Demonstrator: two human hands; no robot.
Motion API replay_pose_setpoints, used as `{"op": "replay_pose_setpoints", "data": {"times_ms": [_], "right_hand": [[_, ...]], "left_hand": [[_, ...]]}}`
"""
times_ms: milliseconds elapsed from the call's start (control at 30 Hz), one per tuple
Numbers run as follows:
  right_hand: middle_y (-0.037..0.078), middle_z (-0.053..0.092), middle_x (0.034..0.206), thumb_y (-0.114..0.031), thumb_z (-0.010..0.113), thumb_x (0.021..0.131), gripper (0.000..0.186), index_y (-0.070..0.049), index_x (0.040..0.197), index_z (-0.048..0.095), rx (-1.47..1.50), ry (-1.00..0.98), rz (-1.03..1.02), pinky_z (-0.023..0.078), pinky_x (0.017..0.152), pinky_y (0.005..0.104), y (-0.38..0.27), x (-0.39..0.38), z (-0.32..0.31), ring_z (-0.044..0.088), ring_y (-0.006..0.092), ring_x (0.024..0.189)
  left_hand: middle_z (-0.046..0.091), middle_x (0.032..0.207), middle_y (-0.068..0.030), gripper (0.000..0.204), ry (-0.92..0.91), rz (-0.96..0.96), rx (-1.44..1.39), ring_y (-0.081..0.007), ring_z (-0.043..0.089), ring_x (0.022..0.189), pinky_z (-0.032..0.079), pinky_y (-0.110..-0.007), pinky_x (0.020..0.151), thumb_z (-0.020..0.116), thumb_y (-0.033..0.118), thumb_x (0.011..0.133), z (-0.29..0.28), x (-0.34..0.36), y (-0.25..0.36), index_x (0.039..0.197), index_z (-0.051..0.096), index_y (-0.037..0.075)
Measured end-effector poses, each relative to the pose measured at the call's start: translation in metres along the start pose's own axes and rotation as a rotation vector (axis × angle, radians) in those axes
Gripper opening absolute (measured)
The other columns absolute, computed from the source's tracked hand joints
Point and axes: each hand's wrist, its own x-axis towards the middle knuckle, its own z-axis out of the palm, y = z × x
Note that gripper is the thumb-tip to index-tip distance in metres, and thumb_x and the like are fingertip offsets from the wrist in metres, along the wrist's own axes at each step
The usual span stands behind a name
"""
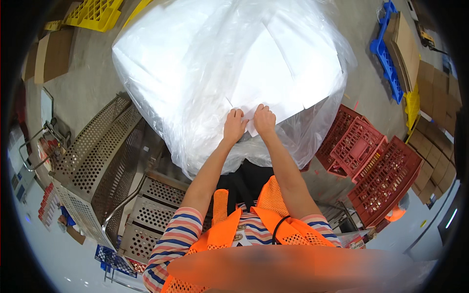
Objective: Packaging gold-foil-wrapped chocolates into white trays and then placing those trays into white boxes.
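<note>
A large stack of white sheets point(273, 63) fills the upper middle, with a clear plastic liner point(195, 97) draped loosely around it. At the stack's near edge, my left hand point(235, 127) has its fingers curled down onto a white sheet. Just to its right, my right hand point(265, 121) is closed in the same way on the sheet's edge. The two hands are almost touching. My fingertips are partly hidden, and a small gap in the sheets shows between and below my hands.
Perforated metal steps point(151, 219) with a bent handrail stand at the left. Red plastic crates point(359, 141) sit at the right. Beyond them are a blue pallet point(388, 53), stacked cardboard boxes point(435, 146) and a yellow pallet point(95, 13). A person in an orange vest point(398, 210) is at the far right.
</note>
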Motion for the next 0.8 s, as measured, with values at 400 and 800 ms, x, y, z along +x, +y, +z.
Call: {"op": "replay_pose_setpoints", "data": {"times_ms": [400, 800], "right_hand": [[0.018, 0.064, 0.084, -0.013, 0.062, 0.088, 0.015, -0.004, 0.094, 0.052, 0.411, 0.081, -0.098, 0.053, 0.058, 0.049, 0.006, -0.005, -0.017, 0.066, 0.0408, 0.068], [0.018, 0.061, 0.094, -0.013, 0.063, 0.091, 0.016, -0.004, 0.096, 0.051, 0.532, 0.05, -0.189, 0.054, 0.063, 0.0471, 0.008, -0.015, -0.02, 0.066, 0.0395, 0.078]], "left_hand": [[0.07, 0.088, -0.0137, 0.021, 0.144, -0.319, -0.413, -0.0314, 0.065, 0.085, 0.051, -0.044, 0.08, 0.065, 0.02, 0.09, 0.05, -0.002, 0.003, 0.095, 0.076, 0.004], [0.072, 0.086, -0.0095, 0.019, 0.371, -1.158, -0.728, -0.0204, 0.065, 0.078, 0.054, -0.036, 0.075, 0.073, 0.022, 0.088, 0.076, 0.042, 0.062, 0.085, 0.072, 0.003]]}}
